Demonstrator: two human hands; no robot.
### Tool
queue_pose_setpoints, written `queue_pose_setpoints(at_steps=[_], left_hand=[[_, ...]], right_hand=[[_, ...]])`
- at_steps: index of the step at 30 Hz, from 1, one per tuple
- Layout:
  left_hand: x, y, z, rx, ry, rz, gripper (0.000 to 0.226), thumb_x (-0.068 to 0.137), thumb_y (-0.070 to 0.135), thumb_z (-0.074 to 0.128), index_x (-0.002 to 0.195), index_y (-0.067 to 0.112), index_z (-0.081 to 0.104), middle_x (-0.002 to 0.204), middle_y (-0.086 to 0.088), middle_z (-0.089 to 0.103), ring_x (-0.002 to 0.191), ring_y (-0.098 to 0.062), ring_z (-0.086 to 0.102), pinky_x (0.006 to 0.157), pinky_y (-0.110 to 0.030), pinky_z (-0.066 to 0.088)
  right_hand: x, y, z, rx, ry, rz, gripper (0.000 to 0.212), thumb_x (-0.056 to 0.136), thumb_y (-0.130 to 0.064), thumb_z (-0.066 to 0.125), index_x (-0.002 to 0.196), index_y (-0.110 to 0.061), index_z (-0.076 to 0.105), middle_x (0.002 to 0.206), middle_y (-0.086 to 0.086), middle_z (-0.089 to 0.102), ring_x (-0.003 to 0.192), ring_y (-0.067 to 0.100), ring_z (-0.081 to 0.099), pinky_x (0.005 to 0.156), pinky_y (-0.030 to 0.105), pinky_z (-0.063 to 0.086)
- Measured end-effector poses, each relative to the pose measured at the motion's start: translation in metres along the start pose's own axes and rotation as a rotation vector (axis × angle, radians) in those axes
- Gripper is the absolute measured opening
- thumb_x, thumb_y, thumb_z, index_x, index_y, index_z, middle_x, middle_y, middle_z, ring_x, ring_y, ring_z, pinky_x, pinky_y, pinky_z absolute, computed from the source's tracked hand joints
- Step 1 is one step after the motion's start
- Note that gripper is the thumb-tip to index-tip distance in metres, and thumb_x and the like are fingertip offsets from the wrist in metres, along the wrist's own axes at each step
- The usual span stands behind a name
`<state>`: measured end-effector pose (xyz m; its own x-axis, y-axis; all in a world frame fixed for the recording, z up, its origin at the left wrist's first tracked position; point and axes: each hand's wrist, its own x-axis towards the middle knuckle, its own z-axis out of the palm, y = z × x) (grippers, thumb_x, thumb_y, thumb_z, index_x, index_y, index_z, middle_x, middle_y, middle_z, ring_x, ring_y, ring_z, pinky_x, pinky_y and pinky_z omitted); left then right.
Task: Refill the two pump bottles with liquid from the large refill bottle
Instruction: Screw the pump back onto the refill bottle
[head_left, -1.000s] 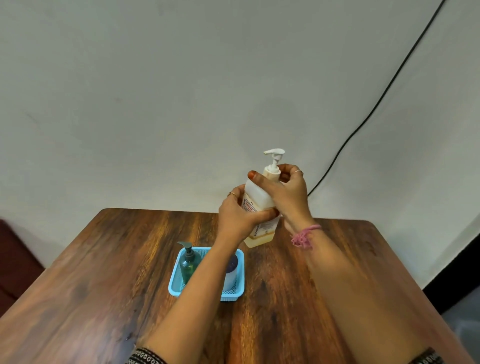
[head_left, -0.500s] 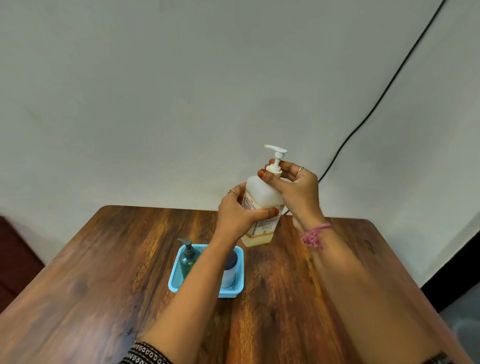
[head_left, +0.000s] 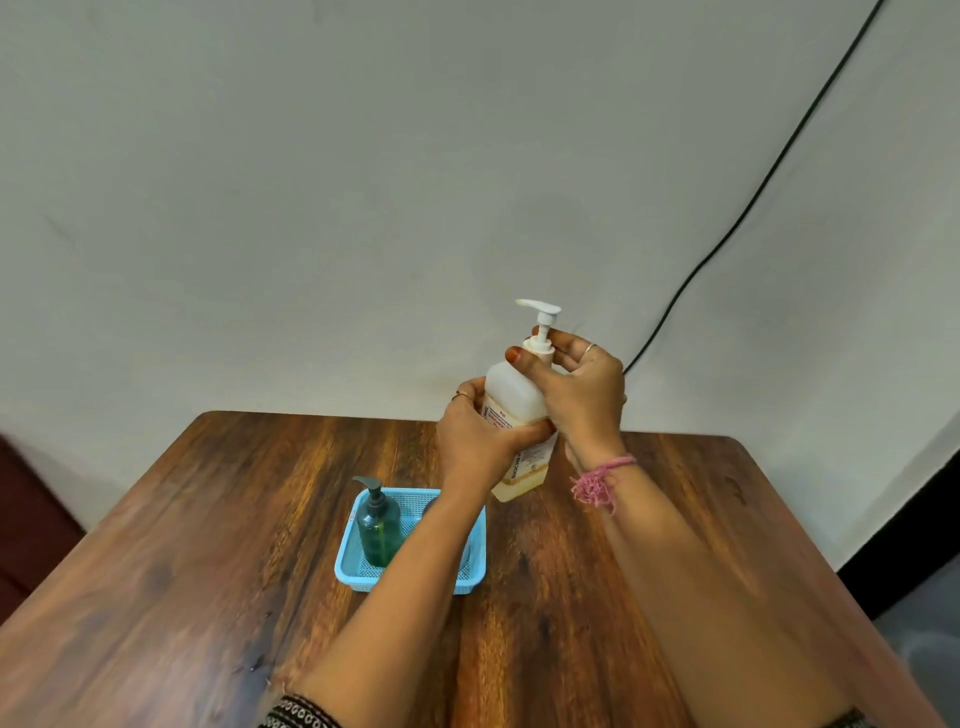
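The large white refill bottle (head_left: 511, 395) with a white pump head (head_left: 540, 310) stands upright on the wooden table (head_left: 208, 519), a little amber liquid at its bottom. My left hand (head_left: 475, 439) wraps around its body. My right hand (head_left: 576, 387) pinches the pump collar at the neck. A green pump bottle (head_left: 379, 525) stands in the left side of a blue basket (head_left: 358, 569). A second bottle (head_left: 431, 506) in the basket is mostly hidden behind my left forearm.
The table's far edge meets a pale wall. A black cable (head_left: 753, 197) runs diagonally down the wall to behind the refill bottle. Bare wood lies left and right of the basket.
The pump nozzle has turned from pointing right toward pointing left, and the pump head stands higher above the neck. Both hands keep their hold.
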<state>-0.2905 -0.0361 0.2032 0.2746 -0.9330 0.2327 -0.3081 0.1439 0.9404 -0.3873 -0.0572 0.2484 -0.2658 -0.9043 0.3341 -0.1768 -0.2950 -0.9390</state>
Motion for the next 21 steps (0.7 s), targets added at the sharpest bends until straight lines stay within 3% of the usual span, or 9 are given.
queue_pose_setpoints(at_steps=[7, 9, 12, 14, 16, 19, 21], left_hand=[[-0.009, -0.003, 0.007, 0.020, 0.102, 0.007, 0.070, 0.054, 0.036, 0.090, 0.109, 0.020, 0.050, 0.105, 0.002, 0.060, 0.094, -0.013, 0.060, 0.075, -0.021, 0.051], [-0.013, -0.006, 0.007, 0.044, 0.135, 0.003, 0.075, 0.048, 0.049, 0.085, 0.108, 0.022, 0.048, 0.105, 0.003, 0.058, 0.098, -0.016, 0.059, 0.079, -0.030, 0.055], [-0.020, -0.008, 0.004, 0.064, 0.178, -0.002, 0.080, 0.045, 0.061, 0.074, 0.110, 0.023, 0.047, 0.105, 0.003, 0.053, 0.101, -0.017, 0.053, 0.084, -0.040, 0.054], [-0.022, -0.007, 0.001, 0.062, 0.174, -0.019, 0.080, 0.050, 0.057, 0.077, 0.114, 0.020, 0.047, 0.107, 0.003, 0.052, 0.104, -0.017, 0.051, 0.088, -0.040, 0.052], [-0.019, -0.007, -0.003, 0.066, 0.178, -0.026, 0.079, 0.053, 0.052, 0.079, 0.115, 0.017, 0.047, 0.108, 0.002, 0.051, 0.106, -0.018, 0.050, 0.091, -0.040, 0.050], [-0.014, -0.013, -0.007, 0.078, 0.167, -0.036, 0.071, 0.060, 0.036, 0.084, 0.116, 0.013, 0.046, 0.111, 0.000, 0.049, 0.109, -0.020, 0.048, 0.092, -0.037, 0.048], [-0.013, -0.017, -0.008, 0.086, 0.134, -0.040, 0.069, 0.063, 0.029, 0.084, 0.118, 0.012, 0.045, 0.114, -0.001, 0.047, 0.111, -0.021, 0.047, 0.094, -0.036, 0.047]], right_hand=[[-0.007, 0.006, 0.005, 0.045, 0.009, 0.031, 0.041, 0.064, -0.038, 0.085, 0.098, -0.022, 0.071, 0.092, -0.005, 0.074, 0.085, 0.011, 0.070, 0.077, 0.042, 0.058], [-0.008, 0.008, 0.002, 0.014, -0.045, 0.015, 0.044, 0.064, -0.041, 0.084, 0.101, -0.021, 0.071, 0.095, -0.006, 0.074, 0.088, 0.009, 0.069, 0.078, 0.041, 0.058], [-0.008, 0.005, -0.008, 0.006, -0.194, 0.015, 0.055, 0.066, -0.038, 0.084, 0.115, -0.022, 0.065, 0.114, -0.008, 0.067, 0.107, 0.006, 0.061, 0.091, 0.038, 0.053], [-0.010, 0.006, -0.018, 0.014, -0.304, 0.075, 0.079, 0.063, -0.041, 0.084, 0.133, -0.026, 0.050, 0.136, -0.011, 0.052, 0.121, 0.007, 0.050, 0.099, 0.034, 0.047], [-0.014, 0.011, -0.026, -0.026, -0.386, 0.158, 0.100, 0.055, -0.047, 0.083, 0.142, -0.030, 0.036, 0.144, -0.012, 0.041, 0.124, 0.013, 0.045, 0.101, 0.036, 0.045], [-0.024, 0.023, -0.028, -0.051, -0.443, 0.253, 0.109, 0.046, -0.052, 0.086, 0.140, -0.029, 0.036, 0.139, -0.009, 0.047, 0.117, 0.015, 0.054, 0.097, 0.040, 0.049], [-0.030, 0.031, -0.021, -0.005, -0.403, 0.274, 0.104, 0.043, -0.051, 0.089, 0.134, -0.028, 0.043, 0.131, -0.006, 0.055, 0.113, 0.014, 0.058, 0.095, 0.040, 0.051]])
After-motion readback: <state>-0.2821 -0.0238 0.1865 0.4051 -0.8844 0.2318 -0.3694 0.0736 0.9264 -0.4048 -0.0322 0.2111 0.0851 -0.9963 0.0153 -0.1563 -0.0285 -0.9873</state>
